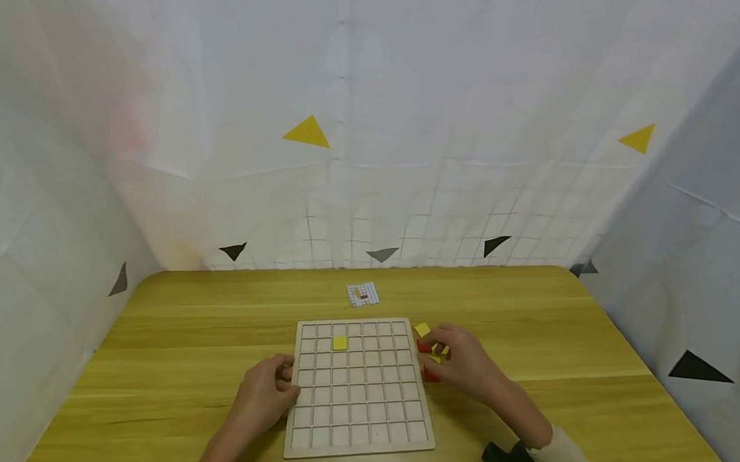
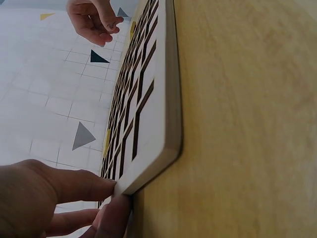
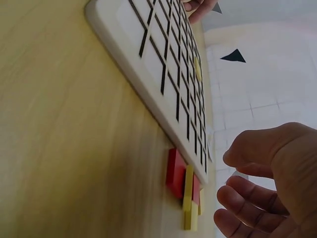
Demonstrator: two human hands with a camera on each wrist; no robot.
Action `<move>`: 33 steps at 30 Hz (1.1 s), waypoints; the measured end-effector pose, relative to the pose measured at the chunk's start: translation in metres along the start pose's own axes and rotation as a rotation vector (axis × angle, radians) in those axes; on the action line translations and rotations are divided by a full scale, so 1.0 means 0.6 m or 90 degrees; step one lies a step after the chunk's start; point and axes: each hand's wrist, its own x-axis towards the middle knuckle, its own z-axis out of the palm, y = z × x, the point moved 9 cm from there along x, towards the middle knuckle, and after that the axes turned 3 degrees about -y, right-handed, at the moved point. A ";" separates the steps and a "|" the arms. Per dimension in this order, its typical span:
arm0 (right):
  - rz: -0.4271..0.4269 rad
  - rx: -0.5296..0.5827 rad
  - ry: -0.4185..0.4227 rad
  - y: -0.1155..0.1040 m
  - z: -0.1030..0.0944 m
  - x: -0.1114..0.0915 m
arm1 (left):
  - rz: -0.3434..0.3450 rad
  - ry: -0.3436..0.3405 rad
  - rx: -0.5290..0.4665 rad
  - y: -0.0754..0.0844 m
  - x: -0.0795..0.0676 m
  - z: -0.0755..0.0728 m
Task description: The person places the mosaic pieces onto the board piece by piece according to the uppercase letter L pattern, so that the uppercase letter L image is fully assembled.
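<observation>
A pale wooden grid board point(image 1: 357, 416) lies on the table, with one yellow tile point(image 1: 339, 343) in a cell of its second row from the far side. My left hand point(image 1: 267, 392) is at the board's left edge; in the left wrist view its thumb and a finger pinch the rim. Over a small group of tiles off the board's right side hovers my right hand point(image 1: 468, 365). Its thumb and fingers are parted and loosely bent, with nothing between them in the right wrist view. Red tiles point(image 3: 175, 173) and yellow tiles point(image 3: 188, 188) sit below it, partly overlapping.
Beyond the board's far edge lies a small printed card point(image 1: 363, 294) with a grid and coloured marks. White sheeting point(image 1: 369, 210) with yellow, grey and black triangles encloses the back and sides of the wooden table point(image 1: 186, 317). A dark wristband point(image 1: 510, 459) shows near the right sleeve.
</observation>
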 end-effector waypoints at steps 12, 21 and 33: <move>0.000 -0.021 -0.007 0.035 0.002 -0.022 | -0.010 -0.007 -0.029 -0.001 -0.002 0.002; 0.030 -0.027 -0.020 0.055 0.013 -0.026 | -0.015 -0.005 -0.034 -0.003 -0.003 0.002; 0.062 -0.038 -0.038 0.057 0.025 -0.019 | -0.009 -0.003 -0.043 -0.001 -0.002 0.003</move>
